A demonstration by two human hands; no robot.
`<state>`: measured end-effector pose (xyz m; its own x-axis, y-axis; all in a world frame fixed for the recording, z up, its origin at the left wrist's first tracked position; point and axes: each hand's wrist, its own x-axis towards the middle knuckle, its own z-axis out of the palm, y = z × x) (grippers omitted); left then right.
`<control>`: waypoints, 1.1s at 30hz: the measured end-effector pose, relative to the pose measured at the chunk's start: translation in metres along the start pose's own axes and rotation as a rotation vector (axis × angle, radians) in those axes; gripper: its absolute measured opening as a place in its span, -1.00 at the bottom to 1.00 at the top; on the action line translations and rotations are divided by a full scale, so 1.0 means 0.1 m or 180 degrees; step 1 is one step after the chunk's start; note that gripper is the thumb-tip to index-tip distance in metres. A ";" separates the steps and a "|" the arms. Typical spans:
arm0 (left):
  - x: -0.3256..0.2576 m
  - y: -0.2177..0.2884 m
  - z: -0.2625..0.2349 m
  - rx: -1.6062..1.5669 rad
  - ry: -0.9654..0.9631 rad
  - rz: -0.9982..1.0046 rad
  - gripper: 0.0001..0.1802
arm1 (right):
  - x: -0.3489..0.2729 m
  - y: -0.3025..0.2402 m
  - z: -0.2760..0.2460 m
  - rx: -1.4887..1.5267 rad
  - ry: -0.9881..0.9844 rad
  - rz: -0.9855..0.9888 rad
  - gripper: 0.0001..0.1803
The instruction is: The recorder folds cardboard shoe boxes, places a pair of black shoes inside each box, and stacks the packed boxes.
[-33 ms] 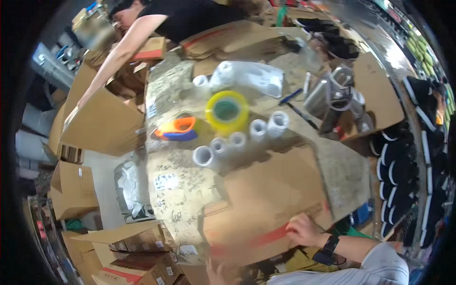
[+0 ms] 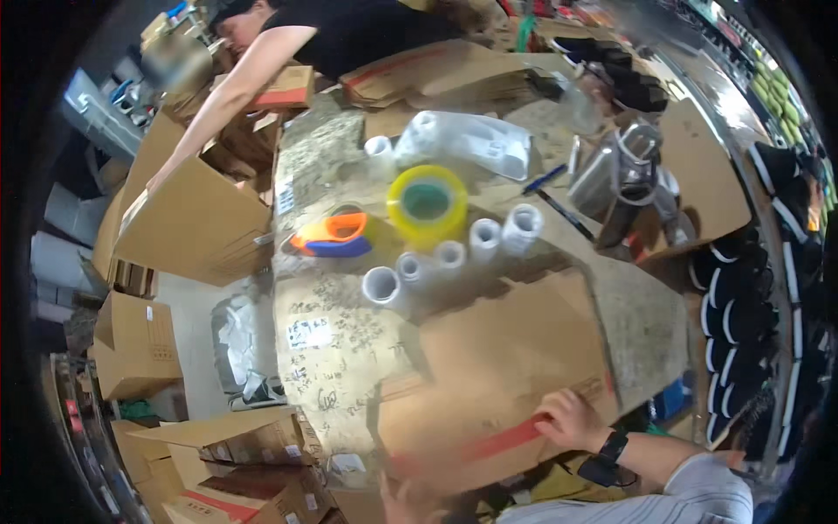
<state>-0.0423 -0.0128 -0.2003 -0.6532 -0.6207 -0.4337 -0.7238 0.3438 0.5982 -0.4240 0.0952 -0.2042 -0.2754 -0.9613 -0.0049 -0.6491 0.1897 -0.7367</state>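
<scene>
A person's two bare hands are at a flat brown cardboard (image 2: 515, 349), which lies at the lower centre of the frame on a scribbled, worn table (image 2: 327, 367) and has a red stripe near its lower edge. The right hand (image 2: 572, 422), coming in from the lower right with a black watch (image 2: 605, 461) on the wrist, touches the cardboard by the right end of the stripe; its fingers are bent and close together, and I cannot tell whether they pinch the cardboard or only rest on it. The left hand (image 2: 406, 502), at the bottom edge of the frame, is blurred beside the cardboard's lower left corner; I cannot tell whether its fingers are spread or pressed together. Just above the cardboard, five white rolls (image 2: 381, 286) stand in a slanting row. Behind them, at the centre, is a big yellow tape (image 2: 426, 230), with an orange and blue cutter (image 2: 330, 248) to its left. Higher up lie a clear bag (image 2: 480, 144) and, to its right, a blue pen (image 2: 546, 179) and a black pen (image 2: 563, 216). At upper right, clear containers (image 2: 598, 179) sit by an open box (image 2: 711, 175). At upper left, a co-worker in black stretches a bare arm (image 2: 223, 113) to a large carton (image 2: 192, 229). More boxes (image 2: 135, 345) fill the lower left, and dark goods with white edges (image 2: 742, 319) line the right side.
</scene>
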 end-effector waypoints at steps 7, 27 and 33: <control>0.68 -0.36 0.71 0.0048 0.1797 0.0588 -0.04 | -0.18 0.44 0.24 -0.0069 0.0778 -0.0585 -0.70; 0.51 0.02 0.44 -0.0676 0.2568 0.0196 -0.29 | -1.00 0.71 0.08 -0.0464 0.1031 0.0391 -0.13; 0.07 0.87 0.16 -0.2699 0.1877 0.1818 -0.17 | -1.09 0.48 -0.52 0.0182 0.1153 0.0248 -0.16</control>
<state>-0.1127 0.0239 -0.1620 -0.4701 -0.8345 0.2873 0.1643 0.2371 0.9575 -0.4622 0.2190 -0.2036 -0.5621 -0.8095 0.1697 -0.5785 0.2381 -0.7801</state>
